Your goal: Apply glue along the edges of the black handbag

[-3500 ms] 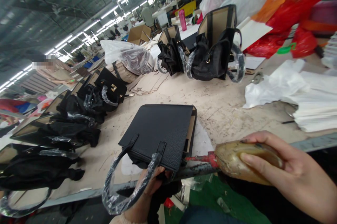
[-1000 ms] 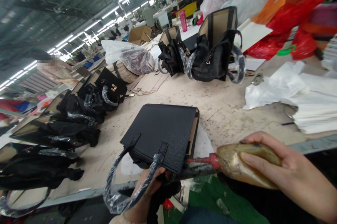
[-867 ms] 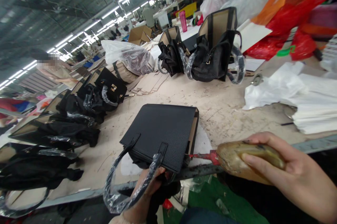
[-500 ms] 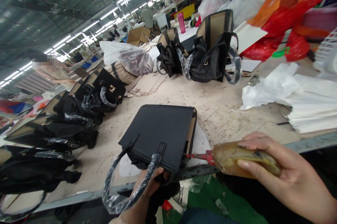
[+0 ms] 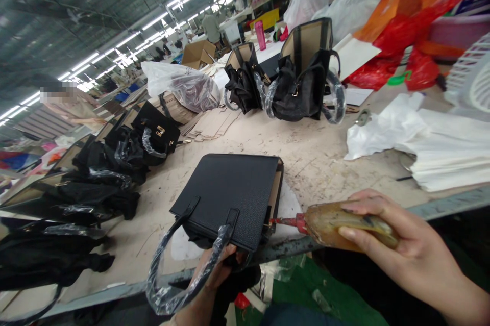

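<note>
A black pebbled handbag [image 5: 229, 193] lies flat at the near edge of the worktable [image 5: 325, 157], with cardboard showing at its open side. My left hand [image 5: 216, 275] grips the bag's near edge from below, where a plastic-wrapped handle [image 5: 172, 285] loops down. My right hand [image 5: 406, 249] is closed round the amber, glue-crusted grip of a tool [image 5: 344, 224]. The tool's red neck and tip [image 5: 285, 222] point at the bag's right side.
Several more black handbags [image 5: 126, 152] with wrapped handles lie along the left. Two stand upright [image 5: 302, 76] at the back beside a clear plastic sack [image 5: 184, 83]. White sheets [image 5: 432, 142] pile on the right, red and orange bags [image 5: 406, 30] behind. People work in the distance.
The tool's tip has moved in from the table edge to the bag's right side. My left hand keeps its hold. The view has shifted slightly to the right.
</note>
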Available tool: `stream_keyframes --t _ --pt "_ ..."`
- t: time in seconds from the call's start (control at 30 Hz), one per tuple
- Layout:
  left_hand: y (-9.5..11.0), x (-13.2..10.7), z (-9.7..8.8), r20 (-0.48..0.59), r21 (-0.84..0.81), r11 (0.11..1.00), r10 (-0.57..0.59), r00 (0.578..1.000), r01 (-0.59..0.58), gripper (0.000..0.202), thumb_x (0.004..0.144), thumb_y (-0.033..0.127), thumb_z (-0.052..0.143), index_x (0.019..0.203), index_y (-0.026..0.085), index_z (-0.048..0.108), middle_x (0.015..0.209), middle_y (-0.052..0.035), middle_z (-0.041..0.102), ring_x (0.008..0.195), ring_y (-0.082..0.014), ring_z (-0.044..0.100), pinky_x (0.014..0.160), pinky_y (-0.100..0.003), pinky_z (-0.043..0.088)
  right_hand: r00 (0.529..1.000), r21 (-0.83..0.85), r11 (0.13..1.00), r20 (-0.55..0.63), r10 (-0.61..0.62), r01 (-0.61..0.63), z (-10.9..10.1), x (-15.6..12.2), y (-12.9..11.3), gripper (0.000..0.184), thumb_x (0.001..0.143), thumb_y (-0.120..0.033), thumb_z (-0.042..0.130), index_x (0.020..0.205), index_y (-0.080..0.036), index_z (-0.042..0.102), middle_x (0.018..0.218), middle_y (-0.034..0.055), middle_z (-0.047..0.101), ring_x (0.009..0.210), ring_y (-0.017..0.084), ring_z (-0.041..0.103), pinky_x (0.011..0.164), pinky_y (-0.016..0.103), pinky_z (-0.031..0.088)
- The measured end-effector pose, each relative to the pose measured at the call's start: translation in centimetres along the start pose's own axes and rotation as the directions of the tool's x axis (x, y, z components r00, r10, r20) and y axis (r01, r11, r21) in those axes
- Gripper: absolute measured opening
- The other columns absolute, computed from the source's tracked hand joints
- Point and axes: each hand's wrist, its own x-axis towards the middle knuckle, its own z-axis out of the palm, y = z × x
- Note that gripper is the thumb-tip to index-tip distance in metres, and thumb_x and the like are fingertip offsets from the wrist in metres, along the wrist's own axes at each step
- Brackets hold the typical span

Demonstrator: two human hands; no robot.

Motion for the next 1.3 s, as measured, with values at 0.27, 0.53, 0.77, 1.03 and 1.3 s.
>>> stream_keyframes --t 0.27,0.53,0.77,1.03,1.3 --pt "0.4 -0.4 0.6 -0.017 0.023 1.0 -0.002 1.0 0.002 0.035 0.055 0.039 0.087 0.051 0.013 0.063 0.05 -0.0017 0.054 0.05 -0.0116 0.047 0.053 -0.026 0.038 0.999 -0.005 0.999 -0.003 0.052 -0.052 0.0 0.0 0.7 0.017 0.084 -0.033 0.068 0.098 -0.03 0.058 0.094 0.0021 0.06 0.087 0.024 0.06 0.07 0.034 0.049" --pt "0.8 -0.8 1.5 -0.057 -0.005 1.0 0.018 0.998 -0.018 0.035 0.053 0.036 0.089 0.052 0.012 0.064 0.05 -0.0009 0.055 0.05 -0.0105 0.048 0.053 -0.023 0.039 0.99 -0.037 0.992 -0.08 0.119 -0.122 -0.1 0.2 0.9 0.017 0.083 -0.038 0.068 0.091 -0.026 0.059 0.09 0.0016 0.063 0.082 0.022 0.062 0.068 0.031 0.05" --pt "0.5 -0.5 1.2 -0.048 -0.006 1.0 0.026 0.999 -0.026 0.034 0.054 0.036 0.089 0.052 0.013 0.063 0.049 0.0003 0.053 0.048 -0.0099 0.044 0.05 -0.024 0.036 0.988 0.044 0.987 -0.013 0.157 -0.156 0.1 0.5 0.6 0.02 0.082 -0.039 0.069 0.091 -0.024 0.06 0.086 0.002 0.064 0.079 0.021 0.063 0.064 0.028 0.051" --pt "0.5 -0.7 1.1 -0.079 -0.029 1.0 -0.006 0.997 0.004 0.035 0.052 0.036 0.089 0.05 0.013 0.062 0.051 0.0005 0.052 0.052 -0.0106 0.045 0.053 -0.024 0.038 0.954 0.053 0.959 -0.1 0.283 -0.279 1.0 1.2 1.6 0.021 0.081 -0.04 0.068 0.087 -0.022 0.057 0.078 -0.0006 0.06 0.068 0.018 0.058 0.062 0.028 0.048" --pt "0.5 -0.5 0.8 -0.046 0.044 0.999 0.033 0.998 -0.031 0.036 0.055 0.04 0.089 0.051 0.013 0.065 0.052 -0.0017 0.055 0.053 -0.0124 0.047 0.055 -0.026 0.04 0.93 0.027 0.94 -0.14 0.34 -0.34 1.6 1.9 2.7 0.028 0.08 -0.047 0.066 0.087 -0.022 0.056 0.076 0.0004 0.061 0.068 0.019 0.057 0.065 0.032 0.047"
